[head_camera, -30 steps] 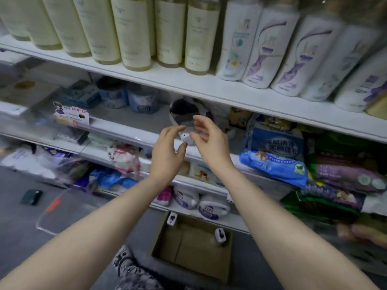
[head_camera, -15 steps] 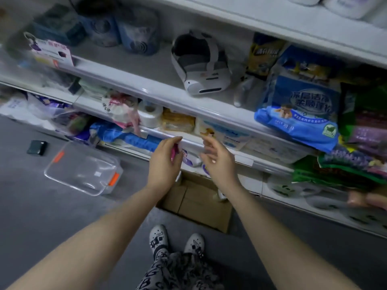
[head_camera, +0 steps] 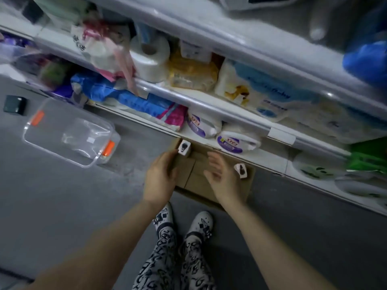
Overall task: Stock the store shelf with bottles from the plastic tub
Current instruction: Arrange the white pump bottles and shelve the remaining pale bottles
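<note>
Both my hands hover low at twelve o'clock over the cardboard box on the floor, apart from each other and holding no bottle. My right hand is spread, fingers loose and blurred, empty. My left hand sits at the box's nine o'clock edge with its fingers bent toward the flap; I cannot tell whether it grips the cardboard or only touches it. Two small white cartons perch on the box, one just beyond my left thumb, the other at two o'clock from my right hand. The plastic tub lies well apart at ten o'clock on the grey floor, clear with orange latches, and I see no bottle in it. On the bottom shelf, just past the box, lie white containers with purple labels. I judge I'm between placements, perhaps near done. Next I'd swing my left hand out to ten o'clock and check the tub before anything else.
</note>
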Tool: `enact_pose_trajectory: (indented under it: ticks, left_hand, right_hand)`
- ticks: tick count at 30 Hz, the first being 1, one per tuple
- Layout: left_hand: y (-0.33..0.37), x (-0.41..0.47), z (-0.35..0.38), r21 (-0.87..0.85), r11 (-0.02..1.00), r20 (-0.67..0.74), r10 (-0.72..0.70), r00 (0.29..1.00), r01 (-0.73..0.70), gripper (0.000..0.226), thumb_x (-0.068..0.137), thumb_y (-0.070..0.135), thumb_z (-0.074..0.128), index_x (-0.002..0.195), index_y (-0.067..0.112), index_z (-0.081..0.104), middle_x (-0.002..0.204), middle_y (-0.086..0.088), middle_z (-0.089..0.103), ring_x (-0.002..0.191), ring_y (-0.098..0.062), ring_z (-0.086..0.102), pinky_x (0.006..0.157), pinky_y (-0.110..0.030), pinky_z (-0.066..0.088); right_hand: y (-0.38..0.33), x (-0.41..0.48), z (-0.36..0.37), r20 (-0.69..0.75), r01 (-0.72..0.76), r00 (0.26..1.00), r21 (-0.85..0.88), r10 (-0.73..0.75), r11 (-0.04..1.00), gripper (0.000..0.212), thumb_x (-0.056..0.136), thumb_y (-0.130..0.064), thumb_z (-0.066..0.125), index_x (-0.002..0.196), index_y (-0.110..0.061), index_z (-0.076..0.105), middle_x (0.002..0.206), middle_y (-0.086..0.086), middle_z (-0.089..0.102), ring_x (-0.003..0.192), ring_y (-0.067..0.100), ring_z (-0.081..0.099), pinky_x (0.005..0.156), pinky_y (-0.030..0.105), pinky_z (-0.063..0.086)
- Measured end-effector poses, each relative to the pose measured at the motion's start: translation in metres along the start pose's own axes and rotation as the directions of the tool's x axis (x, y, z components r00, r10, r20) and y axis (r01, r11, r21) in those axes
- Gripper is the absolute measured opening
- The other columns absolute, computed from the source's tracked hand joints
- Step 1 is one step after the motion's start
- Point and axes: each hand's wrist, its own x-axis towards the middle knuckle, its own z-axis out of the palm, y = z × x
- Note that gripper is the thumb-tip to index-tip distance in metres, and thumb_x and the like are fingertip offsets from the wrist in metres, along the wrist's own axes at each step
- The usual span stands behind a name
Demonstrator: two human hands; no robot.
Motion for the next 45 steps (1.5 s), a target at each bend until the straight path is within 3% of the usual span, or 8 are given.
enact_pose_trajectory:
  ticks: [7, 12, 15, 18, 24, 33, 40, 45]
  left_hand:
    - [-0.072, 0.030, 0.057, -0.007, 0.998, 0.055, -0.060, 0.997, 0.061, 0.050, 0.086, 0.003, 0.066, 0.132, 0.020, 0.058, 0.129, 0.000, 0.061, 0.113, -0.019, 0.058, 0.098, -0.030, 0.047]
    - [-0.122, 0.058, 0.099, 0.057, 0.993, 0.111, -0.108, 0.988, 0.102, 0.053, 0.086, 0.003, 0.066, 0.135, 0.022, 0.056, 0.133, 0.002, 0.058, 0.116, -0.014, 0.055, 0.098, -0.020, 0.040]
    - [-0.151, 0.078, 0.126, 0.087, 0.992, 0.112, -0.105, 0.988, 0.096, 0.050, 0.086, 0.006, 0.066, 0.134, 0.020, 0.057, 0.132, -0.001, 0.059, 0.114, -0.020, 0.058, 0.098, -0.030, 0.045]
    - [-0.173, 0.100, 0.149, 0.120, 0.987, 0.110, -0.121, 0.987, 0.107, 0.046, 0.090, 0.014, 0.064, 0.135, 0.019, 0.056, 0.135, -0.005, 0.057, 0.115, -0.027, 0.058, 0.097, -0.036, 0.045]
    - [-0.212, 0.140, 0.192, 0.139, 0.982, 0.102, -0.146, 0.984, 0.131, 0.049, 0.089, 0.015, 0.065, 0.137, 0.015, 0.054, 0.137, -0.009, 0.055, 0.116, -0.030, 0.056, 0.093, -0.032, 0.040]
    - [-0.254, 0.165, 0.236, 0.209, 0.974, 0.031, -0.095, 0.995, 0.086, 0.054, 0.086, 0.026, 0.071, 0.136, 0.016, 0.053, 0.133, -0.007, 0.057, 0.118, -0.029, 0.051, 0.095, -0.036, 0.041]
    - [-0.262, 0.163, 0.254, 0.279, 0.958, -0.045, -0.059, 0.997, 0.069, 0.063, 0.083, 0.034, 0.074, 0.137, 0.014, 0.050, 0.130, -0.006, 0.055, 0.121, -0.029, 0.041, 0.097, -0.031, 0.036]
    - [-0.271, 0.158, 0.258, 0.312, 0.950, -0.058, -0.005, 0.998, 0.023, 0.053, 0.085, 0.031, 0.072, 0.131, 0.015, 0.052, 0.127, -0.005, 0.058, 0.118, -0.027, 0.042, 0.091, -0.028, 0.035]
  right_hand:
    - [0.058, 0.052, 0.039, 0.065, -0.033, 0.997, -0.069, 0.038, 0.997, 0.056, 0.090, -0.003, 0.067, 0.134, -0.034, 0.053, 0.117, -0.032, 0.050, 0.103, -0.025, 0.047, 0.079, 0.001, 0.043]
    - [0.099, 0.099, 0.059, 0.121, -0.049, 0.991, -0.113, 0.063, 0.992, 0.056, 0.090, 0.001, 0.066, 0.138, -0.027, 0.052, 0.137, -0.009, 0.053, 0.120, -0.002, 0.050, 0.078, -0.001, 0.042]
    - [0.128, 0.132, 0.070, 0.146, -0.062, 0.985, -0.190, 0.091, 0.980, 0.058, 0.092, -0.006, 0.066, 0.139, -0.035, 0.049, 0.139, -0.009, 0.052, 0.121, 0.005, 0.053, 0.075, 0.008, 0.044]
    - [0.149, 0.163, 0.082, 0.144, -0.062, 0.985, -0.229, 0.097, 0.971, 0.058, 0.093, -0.009, 0.066, 0.140, -0.037, 0.048, 0.140, -0.006, 0.053, 0.120, 0.008, 0.054, 0.094, 0.026, 0.051]
    - [0.194, 0.225, 0.114, 0.166, 0.010, 0.985, -0.297, 0.041, 0.955, 0.062, 0.090, -0.008, 0.067, 0.140, -0.038, 0.047, 0.141, -0.005, 0.054, 0.128, 0.011, 0.052, 0.102, 0.041, 0.052]
    - [0.235, 0.273, 0.151, 0.198, 0.152, 0.976, -0.350, -0.086, 0.924, 0.067, 0.087, 0.001, 0.066, 0.145, -0.026, 0.046, 0.152, -0.004, 0.038, 0.139, 0.016, 0.041, 0.112, 0.040, 0.044]
    - [0.243, 0.271, 0.157, 0.163, 0.133, 0.983, -0.305, -0.086, 0.943, 0.079, 0.088, 0.005, 0.063, 0.153, -0.028, 0.033, 0.155, -0.002, 0.031, 0.130, 0.013, 0.051, 0.100, 0.032, 0.054]
    - [0.250, 0.273, 0.157, 0.187, 0.150, 0.979, -0.386, -0.082, 0.910, 0.081, 0.087, 0.003, 0.065, 0.152, -0.034, 0.033, 0.149, 0.002, 0.039, 0.129, 0.020, 0.052, 0.096, 0.039, 0.056]
